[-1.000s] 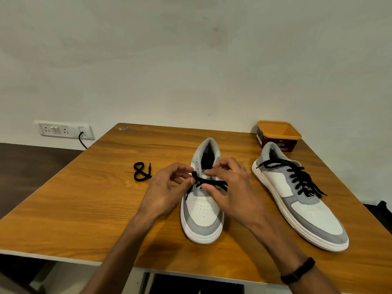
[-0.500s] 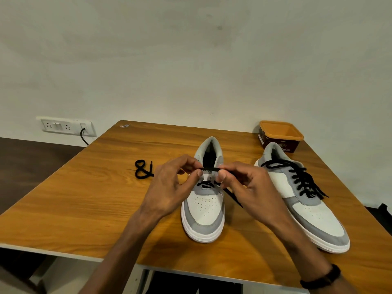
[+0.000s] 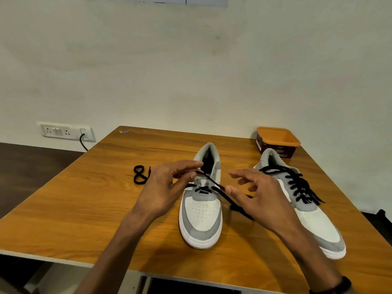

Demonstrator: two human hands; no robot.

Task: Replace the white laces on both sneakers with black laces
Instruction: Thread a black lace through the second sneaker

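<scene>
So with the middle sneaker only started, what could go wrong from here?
1. The left hand pinches one end of the black lace, while the right hand is open beside it; the free end trailing on the table might pull uneven.
2. Only the lowest eyelets of the middle sneaker are laced, so one could get skipped.

Bare forearms; dark wristband (image 3: 339,286), seemingly, on right wrist.

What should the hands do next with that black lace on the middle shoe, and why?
Probably the right hand should take the loose end of the black lace and thread it through the next eyelet. The left hand pinches one end, the right is open, and the middle sneaker is laced only at its lowest eyelets.
</scene>
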